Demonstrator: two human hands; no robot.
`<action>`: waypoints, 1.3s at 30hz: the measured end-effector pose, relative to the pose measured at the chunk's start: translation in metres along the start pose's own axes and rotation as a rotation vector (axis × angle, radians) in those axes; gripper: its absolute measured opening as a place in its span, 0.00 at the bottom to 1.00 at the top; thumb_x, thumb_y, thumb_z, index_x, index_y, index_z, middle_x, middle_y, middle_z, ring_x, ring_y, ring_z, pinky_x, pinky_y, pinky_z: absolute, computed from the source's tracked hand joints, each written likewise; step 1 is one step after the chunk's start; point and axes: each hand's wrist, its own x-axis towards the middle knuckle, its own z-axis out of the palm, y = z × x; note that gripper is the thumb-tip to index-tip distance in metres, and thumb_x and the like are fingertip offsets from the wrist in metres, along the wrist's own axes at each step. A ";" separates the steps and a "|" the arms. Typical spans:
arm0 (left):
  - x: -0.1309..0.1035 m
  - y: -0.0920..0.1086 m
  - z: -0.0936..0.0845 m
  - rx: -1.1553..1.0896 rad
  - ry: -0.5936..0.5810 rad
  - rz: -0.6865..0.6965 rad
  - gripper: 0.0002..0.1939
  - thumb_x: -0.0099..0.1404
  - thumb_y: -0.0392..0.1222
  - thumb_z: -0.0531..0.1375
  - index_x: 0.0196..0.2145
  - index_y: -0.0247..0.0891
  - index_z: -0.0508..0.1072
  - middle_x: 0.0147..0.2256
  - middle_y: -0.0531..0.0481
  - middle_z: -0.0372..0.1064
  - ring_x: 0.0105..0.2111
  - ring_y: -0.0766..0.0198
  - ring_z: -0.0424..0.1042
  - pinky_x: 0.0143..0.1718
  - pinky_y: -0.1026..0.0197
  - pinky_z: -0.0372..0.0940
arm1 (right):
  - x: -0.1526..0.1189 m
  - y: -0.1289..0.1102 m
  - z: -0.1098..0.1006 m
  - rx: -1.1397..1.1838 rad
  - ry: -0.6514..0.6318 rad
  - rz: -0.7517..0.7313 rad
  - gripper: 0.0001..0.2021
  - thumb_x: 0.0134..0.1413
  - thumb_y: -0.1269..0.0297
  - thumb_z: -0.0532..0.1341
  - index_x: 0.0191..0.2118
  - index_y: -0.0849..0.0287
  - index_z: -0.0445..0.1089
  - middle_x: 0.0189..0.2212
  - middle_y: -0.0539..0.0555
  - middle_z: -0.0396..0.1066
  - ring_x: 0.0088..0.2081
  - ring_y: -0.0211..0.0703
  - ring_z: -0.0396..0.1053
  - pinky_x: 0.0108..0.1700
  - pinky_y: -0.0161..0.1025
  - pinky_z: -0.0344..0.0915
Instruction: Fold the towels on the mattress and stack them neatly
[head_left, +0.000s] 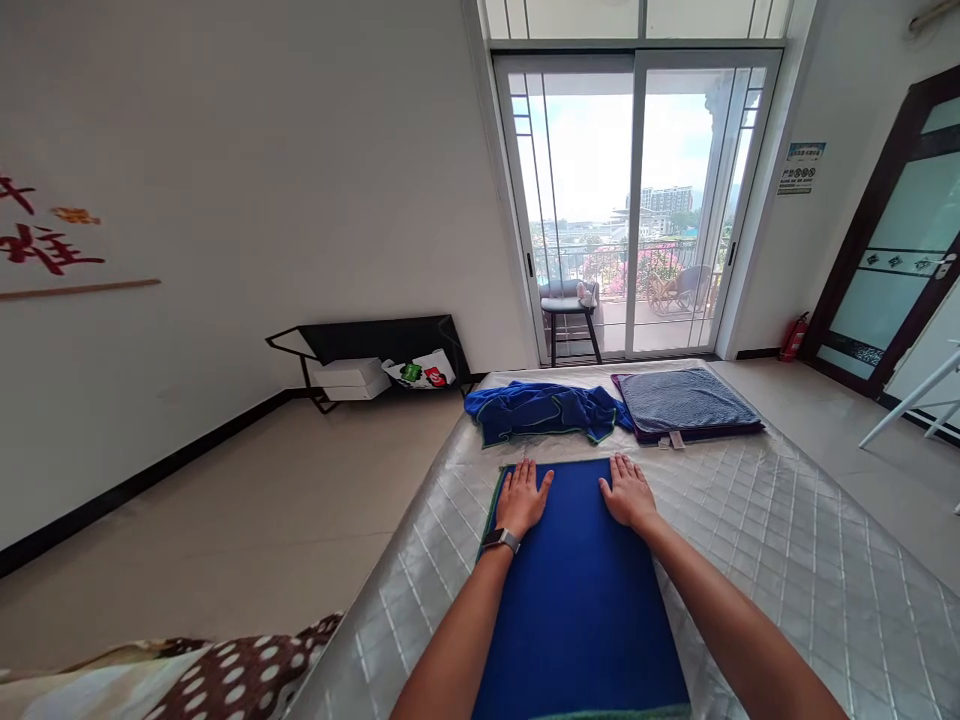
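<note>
A blue towel with green edging lies flat in a long rectangle on the silver quilted mattress. My left hand rests palm down near its far left corner, fingers stretched out, a watch on the wrist. Near the far right corner, my right hand also lies flat on the cloth with the fingers extended. Beyond both hands sits a crumpled blue towel with green edging. To its right is a neat stack of folded grey-blue towels with a purple edge and a white tag.
A brown polka-dot cloth is at the lower left. Against the wall stands a black-framed rack holding white boxes and a printed bag. A dark stool is by the glass sliding door; a fire extinguisher stands right.
</note>
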 end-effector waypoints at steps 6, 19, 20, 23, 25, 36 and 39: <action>0.001 -0.038 -0.010 0.021 0.020 -0.064 0.21 0.69 0.50 0.60 0.56 0.40 0.68 0.57 0.43 0.66 0.52 0.53 0.70 0.52 0.43 0.68 | -0.003 -0.002 -0.005 0.011 -0.006 -0.004 0.34 0.68 0.51 0.41 0.72 0.68 0.42 0.72 0.59 0.39 0.72 0.44 0.33 0.70 0.44 0.32; -0.028 0.089 0.019 -0.092 0.013 0.378 0.34 0.75 0.56 0.37 0.69 0.33 0.54 0.68 0.40 0.53 0.68 0.56 0.52 0.67 0.49 0.52 | 0.000 0.005 0.003 -0.015 0.008 -0.057 0.32 0.66 0.59 0.43 0.72 0.68 0.43 0.72 0.59 0.42 0.72 0.43 0.34 0.69 0.44 0.37; -0.030 0.088 0.020 -0.089 -0.010 0.344 0.34 0.75 0.56 0.36 0.69 0.32 0.54 0.67 0.39 0.54 0.68 0.55 0.52 0.67 0.49 0.52 | 0.000 0.005 0.003 -0.011 0.013 -0.052 0.33 0.66 0.58 0.43 0.72 0.68 0.43 0.71 0.60 0.42 0.72 0.44 0.35 0.69 0.44 0.37; -0.033 0.055 0.017 -0.031 -0.063 0.243 0.37 0.74 0.59 0.34 0.68 0.32 0.56 0.68 0.40 0.53 0.69 0.54 0.50 0.68 0.48 0.49 | 0.000 0.002 0.003 0.014 0.029 -0.023 0.35 0.67 0.52 0.42 0.72 0.69 0.44 0.71 0.61 0.43 0.72 0.47 0.38 0.70 0.45 0.35; -0.037 0.021 0.013 0.019 -0.077 0.160 0.39 0.73 0.61 0.33 0.68 0.31 0.56 0.68 0.39 0.51 0.69 0.54 0.48 0.68 0.49 0.47 | 0.000 0.001 0.003 0.031 0.025 -0.009 0.35 0.67 0.51 0.41 0.72 0.69 0.43 0.71 0.62 0.43 0.72 0.47 0.38 0.70 0.45 0.34; -0.059 -0.049 0.002 0.092 -0.059 -0.055 0.45 0.71 0.65 0.33 0.67 0.22 0.53 0.68 0.33 0.48 0.70 0.50 0.45 0.68 0.48 0.46 | -0.007 -0.006 -0.011 0.029 0.021 -0.005 0.34 0.67 0.54 0.42 0.72 0.71 0.43 0.72 0.60 0.40 0.72 0.45 0.35 0.70 0.45 0.33; -0.059 -0.045 -0.001 0.076 -0.050 -0.059 0.45 0.71 0.65 0.33 0.68 0.25 0.53 0.68 0.35 0.49 0.70 0.50 0.45 0.68 0.48 0.46 | -0.023 -0.008 -0.009 0.007 0.071 -0.045 0.33 0.68 0.56 0.42 0.72 0.70 0.43 0.71 0.60 0.41 0.72 0.45 0.36 0.70 0.46 0.33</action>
